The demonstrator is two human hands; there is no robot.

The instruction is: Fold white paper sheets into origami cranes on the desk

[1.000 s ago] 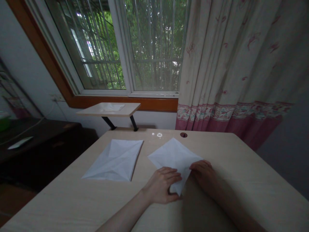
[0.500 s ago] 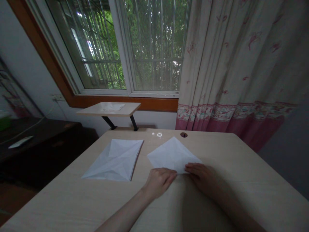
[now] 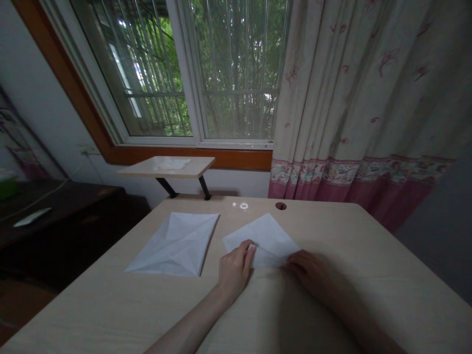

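A thin white sheet of paper (image 3: 271,236), folded and turned like a diamond, lies on the pale wood table. My left hand (image 3: 236,268) is at its lower left edge, thumb and forefinger pinched on the paper. At the lower right edge, my right hand (image 3: 311,270) has its fingers curled and closed on the sheet near its corner. The right fingertips are dark and partly hidden. To the left of my hands lies a stack of creased white paper sheets (image 3: 180,243), which neither hand touches.
A small raised shelf (image 3: 136,169) on black legs stands at the back left of the table (image 3: 236,319), with white paper (image 3: 171,163) on it. A round cable hole (image 3: 280,206) is near the back edge. Beyond are a barred window and a floral curtain (image 3: 313,172).
My left hand has moved up and left along the paper, and its thumb and forefinger now pinch it. The sheet has turned and shifted slightly. My right hand has shifted slightly right.
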